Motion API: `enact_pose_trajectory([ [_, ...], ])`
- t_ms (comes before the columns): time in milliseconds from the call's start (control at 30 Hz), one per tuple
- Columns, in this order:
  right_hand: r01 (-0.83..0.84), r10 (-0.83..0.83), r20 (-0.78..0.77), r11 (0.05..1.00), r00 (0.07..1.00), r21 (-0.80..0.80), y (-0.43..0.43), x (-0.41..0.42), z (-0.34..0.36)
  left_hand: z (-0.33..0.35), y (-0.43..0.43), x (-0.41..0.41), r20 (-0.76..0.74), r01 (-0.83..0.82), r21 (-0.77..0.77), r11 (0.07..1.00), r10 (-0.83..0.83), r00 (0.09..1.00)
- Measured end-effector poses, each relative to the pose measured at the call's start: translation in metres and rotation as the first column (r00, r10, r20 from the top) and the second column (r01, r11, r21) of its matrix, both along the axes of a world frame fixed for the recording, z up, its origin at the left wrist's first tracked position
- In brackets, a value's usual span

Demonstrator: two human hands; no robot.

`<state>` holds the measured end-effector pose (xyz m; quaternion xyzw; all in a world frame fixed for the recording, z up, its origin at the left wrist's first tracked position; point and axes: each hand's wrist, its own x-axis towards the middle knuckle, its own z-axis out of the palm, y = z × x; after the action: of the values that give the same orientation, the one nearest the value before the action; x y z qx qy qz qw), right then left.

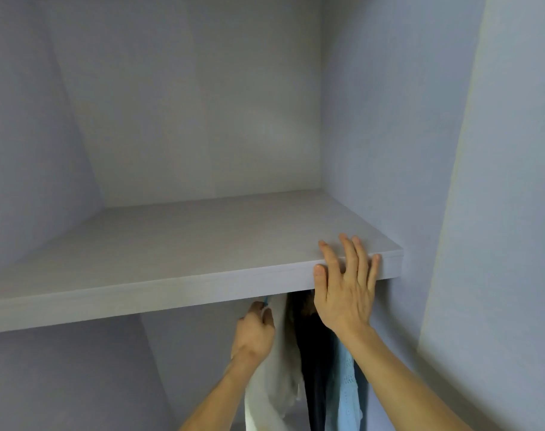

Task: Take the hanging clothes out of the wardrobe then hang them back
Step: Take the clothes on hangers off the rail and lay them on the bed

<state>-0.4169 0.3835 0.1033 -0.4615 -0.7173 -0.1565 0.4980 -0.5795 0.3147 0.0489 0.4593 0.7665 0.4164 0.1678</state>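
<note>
Looking into a pale grey wardrobe (62,150), starting from its left wall. Spanning the full width, a flat shelf (140,259), front edge rising toward the right.

Below that edge, left of middle, the left hand (255,332), raised on a bare forearm, back turned to the camera, fingers curled and pinching a thin blue piece (265,301) poking up right under the shelf. Fingertips partly hidden; impossible to tell whether part of a hanger.

Touching that hand on its right, a pale garment (274,384), hanging down past the bottom of the view. Just beside it, a dark garment (311,353), top lost in shadow beneath the shelf. Then a light blue garment (345,396), partly behind the right forearm. All three hanging close together in the space below the shelf, toward its right end.

Above them, the right hand (345,293), flat and spread, four fingers lying on top of the shelf near its right corner, thumb pressed against the front edge, gripping nothing.

Farthest right, the wardrobe's side wall (373,119) and a lighter panel (498,181) beyond it.
</note>
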Motion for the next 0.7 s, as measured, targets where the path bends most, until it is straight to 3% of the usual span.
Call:
enact_pose_trajectory([
  [100, -0.114, 0.118, -0.087, 0.992, 0.989, 0.052, -0.027, -0.014, -0.014, -0.01, -0.04, -0.026, -0.092, 0.048, -0.096, 0.994, -0.057, 0.994],
  [233, -0.353, 0.356, -0.042, 0.934, 0.934, 0.054, -0.074, -0.056, -0.049, -0.019, -0.114, -0.066, -0.248, 0.04, -0.244, 0.969, -0.103, 0.963],
  [300, -0.419, 0.415, -0.054, 0.899, 0.908, -0.125, -0.098, -0.082, -0.064, -0.02, -0.158, -0.085, -0.314, 0.008, -0.292, 0.956, -0.104, 0.944],
  [400, -0.364, 0.435, 0.018, 0.775, 0.9, -0.517, -0.131, -0.12, -0.076, -0.018, -0.226, -0.111, -0.423, -0.053, -0.303, 0.952, -0.084, 0.902],
  [500, -0.413, 0.667, 0.16, 0.612, 0.728, -0.674, -0.164, -0.154, -0.079, -0.004, -0.29, -0.132, -0.508, -0.151, -0.255, 0.955, 0.0, 0.861],
  [600, -0.585, 0.834, 0.06, 0.434, 0.548, -0.685, -0.203, -0.18, -0.066, 0.011, -0.348, -0.139, -0.506, -0.225, -0.21, 0.951, 0.09, 0.858],
  [700, -0.705, 0.904, 0.016, 0.345, 0.428, -0.62, -0.241, -0.204, -0.048, 0.03, -0.404, -0.138, -0.429, -0.279, -0.187, 0.942, 0.178, 0.886],
])
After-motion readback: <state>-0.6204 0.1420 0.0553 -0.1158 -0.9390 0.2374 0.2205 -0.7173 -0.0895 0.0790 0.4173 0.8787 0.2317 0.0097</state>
